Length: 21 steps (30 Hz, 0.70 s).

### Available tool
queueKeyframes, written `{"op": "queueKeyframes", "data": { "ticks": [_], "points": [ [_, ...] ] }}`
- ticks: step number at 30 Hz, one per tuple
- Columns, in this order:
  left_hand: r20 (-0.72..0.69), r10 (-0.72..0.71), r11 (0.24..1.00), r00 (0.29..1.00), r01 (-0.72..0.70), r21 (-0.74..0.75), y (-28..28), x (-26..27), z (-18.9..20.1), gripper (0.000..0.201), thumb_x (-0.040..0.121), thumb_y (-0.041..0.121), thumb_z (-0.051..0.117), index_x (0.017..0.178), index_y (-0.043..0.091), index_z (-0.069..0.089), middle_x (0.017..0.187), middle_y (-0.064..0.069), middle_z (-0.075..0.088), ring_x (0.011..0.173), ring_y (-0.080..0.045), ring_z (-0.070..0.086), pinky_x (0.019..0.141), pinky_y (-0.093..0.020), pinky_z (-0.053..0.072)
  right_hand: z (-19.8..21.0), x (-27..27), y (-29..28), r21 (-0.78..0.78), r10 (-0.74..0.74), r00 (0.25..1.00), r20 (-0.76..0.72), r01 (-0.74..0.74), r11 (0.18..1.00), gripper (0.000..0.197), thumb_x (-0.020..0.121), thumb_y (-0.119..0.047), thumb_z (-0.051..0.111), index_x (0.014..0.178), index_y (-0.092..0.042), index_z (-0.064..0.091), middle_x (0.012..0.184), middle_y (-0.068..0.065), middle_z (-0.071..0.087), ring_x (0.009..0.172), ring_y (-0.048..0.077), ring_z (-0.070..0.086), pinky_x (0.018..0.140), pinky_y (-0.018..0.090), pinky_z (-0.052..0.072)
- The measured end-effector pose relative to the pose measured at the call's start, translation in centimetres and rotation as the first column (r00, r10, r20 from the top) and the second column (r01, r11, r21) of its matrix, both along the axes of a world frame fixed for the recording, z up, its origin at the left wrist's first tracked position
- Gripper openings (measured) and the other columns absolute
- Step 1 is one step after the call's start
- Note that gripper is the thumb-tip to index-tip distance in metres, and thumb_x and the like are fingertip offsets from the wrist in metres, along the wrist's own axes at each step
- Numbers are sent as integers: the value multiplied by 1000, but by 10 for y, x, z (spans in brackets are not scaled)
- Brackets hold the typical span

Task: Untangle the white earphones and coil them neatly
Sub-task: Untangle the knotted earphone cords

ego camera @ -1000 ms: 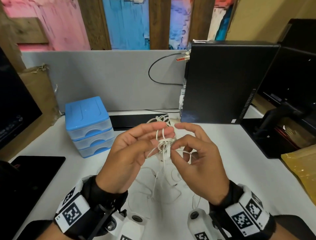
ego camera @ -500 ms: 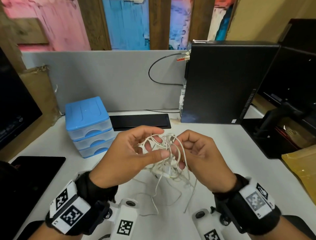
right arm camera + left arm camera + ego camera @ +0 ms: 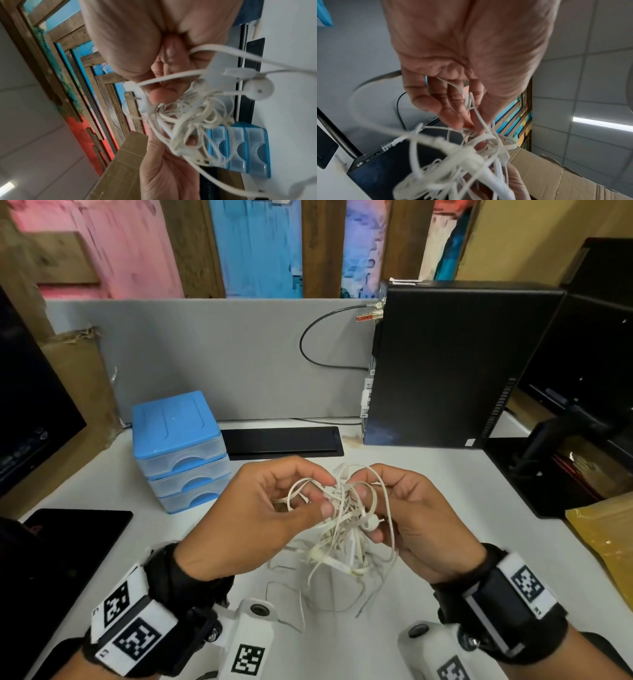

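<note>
Two hands meet above the white desk (image 3: pixel 428 474): our left hand (image 3: pixel 260 518) pinches a strand of the white earphones (image 3: pixel 346 529), our right hand (image 3: pixel 414 525) curls round the knot, loose ends dangling. Blue drawer unit (image 3: pixel 178 446) left, drawers closed, contents unseen. Black computer case (image 3: pixel 445 364) right; bare desk between.

The earphones (image 3: pixel 342 518) are white, left of them stands a drawer box (image 3: pixel 178 450) with a blue top and clear-blue drawers, behind them a black computer (image 3: pixel 455 364), and the wristbands (image 3: pixel 130 635) bear black-and-white checkered tags.
</note>
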<state>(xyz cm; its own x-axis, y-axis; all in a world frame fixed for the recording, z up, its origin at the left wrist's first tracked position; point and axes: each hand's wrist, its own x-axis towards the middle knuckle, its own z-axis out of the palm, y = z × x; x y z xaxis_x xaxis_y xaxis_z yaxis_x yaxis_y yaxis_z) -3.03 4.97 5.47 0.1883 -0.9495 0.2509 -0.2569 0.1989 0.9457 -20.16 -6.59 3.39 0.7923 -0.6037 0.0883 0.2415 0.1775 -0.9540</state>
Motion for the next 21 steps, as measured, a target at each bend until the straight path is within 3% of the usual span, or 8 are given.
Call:
{"op": "queueKeyframes", "data": {
  "ticks": [4, 6, 8, 10, 12, 15, 18, 21],
  "points": [
    [68, 7, 1000, 998, -5, -25, 0, 2, -2, 23, 77, 19, 84, 97, 27, 76, 82, -9, 73, 72, -24, 65, 70, -27, 53, 1, 1, 5, -90, -87, 996, -18, 85, 992, 17, 75, -24, 82, 82, -10, 74, 68, 4, 67, 46, 10, 46, 44, 21, 30],
    [74, -14, 999, 997, 18, -43, 0, 2, -2, 24, 77, 24, 83, 101, 24, 76, 88, -12, 74, 81, -31, 69, 76, -34, 56, 5, 1, 9, -99, -117, 993, 34, 120, 988, 4, 83, -2, 73, 82, 1, 70, 64, -1, 68, 43, 4, 52, 44, 12, 36],
    [6, -30, 998, 1000, 30, -47, 0, 1, -1, 25, 79, 29, 74, 103, 20, 77, 95, -15, 75, 90, -36, 69, 86, -44, 57, 9, 0, 12, -96, -140, 986, 89, 148, 984, 7, 80, 5, 65, 86, 7, 68, 65, 1, 70, 42, 4, 57, 46, 7, 42],
    [-52, -40, 998, 998, 37, -58, 0, 0, 1, 26, 81, 30, 68, 102, 18, 78, 96, -11, 77, 91, -27, 72, 84, -31, 56, 9, 0, 13, -160, -169, 979, 112, 185, 970, 13, 77, -2, 69, 85, 8, 70, 69, 6, 73, 51, 6, 63, 53, 11, 47],
    [-41, -22, 997, 999, 19, -71, -1, -2, 3, 18, 87, 24, 68, 99, 18, 80, 92, -7, 78, 84, -20, 72, 79, -19, 52, 6, 0, 12, -238, -204, 972, 119, 227, 944, 13, 79, -10, 76, 86, 0, 76, 79, 15, 75, 67, 20, 69, 62, 20, 52],
    [-21, 44, 995, 999, -45, -93, -2, -4, 2, 16, 90, 15, 65, 95, 17, 79, 88, -2, 78, 82, -15, 72, 77, -19, 54, 3, -1, 12, -321, -251, 959, 134, 282, 904, 17, 79, -17, 78, 91, -5, 78, 85, 18, 73, 75, 36, 67, 67, 27, 53],
    [-8, 70, 991, 997, -71, -115, -2, -8, -1, 16, 85, 14, 71, 97, 21, 79, 90, -2, 78, 83, -22, 73, 77, -28, 58, 6, 0, 13, -358, -263, 951, 165, 306, 882, 23, 78, -26, 78, 90, -6, 79, 85, 17, 73, 80, 46, 64, 73, 42, 57],
    [21, 107, 986, 994, -103, -130, 0, -11, -1, 21, 81, 18, 76, 99, 30, 78, 88, -1, 76, 78, -33, 66, 75, -40, 60, 9, -1, 12, -328, -260, 952, 162, 301, 896, 17, 79, -14, 80, 84, 1, 75, 71, 2, 72, 60, 15, 64, 59, 16, 50]
  ]
}}
